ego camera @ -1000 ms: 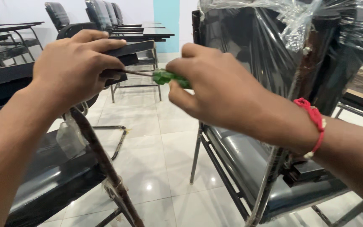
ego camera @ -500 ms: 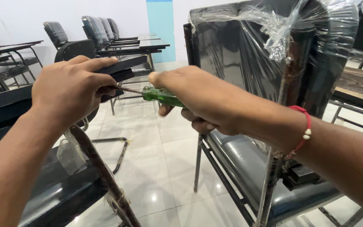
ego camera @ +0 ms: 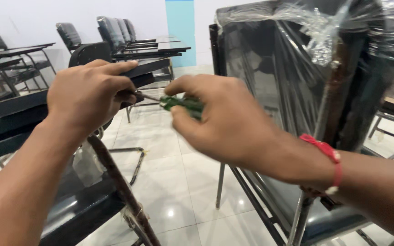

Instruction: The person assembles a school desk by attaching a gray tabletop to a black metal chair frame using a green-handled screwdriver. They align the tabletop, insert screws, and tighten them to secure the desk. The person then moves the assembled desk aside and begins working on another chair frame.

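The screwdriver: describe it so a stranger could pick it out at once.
Start at the plastic-wrapped chair on the right, then look left to the two hands. The right hand grips the screwdriver, its thin metal shaft pointing toward the left hand. Its green handle is the only green thing here.

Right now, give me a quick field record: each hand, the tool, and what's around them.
left hand: curled on the edge of a black writing tablet at the screwdriver's tip
right hand: wrapped around the green-handled screwdriver
screwdriver: roughly level, metal shaft pointing toward the left hand
wrist: red thread band on the right wrist
right side: black chair wrapped in clear plastic film
background: row of black tablet-arm chairs
floor: glossy white tiles
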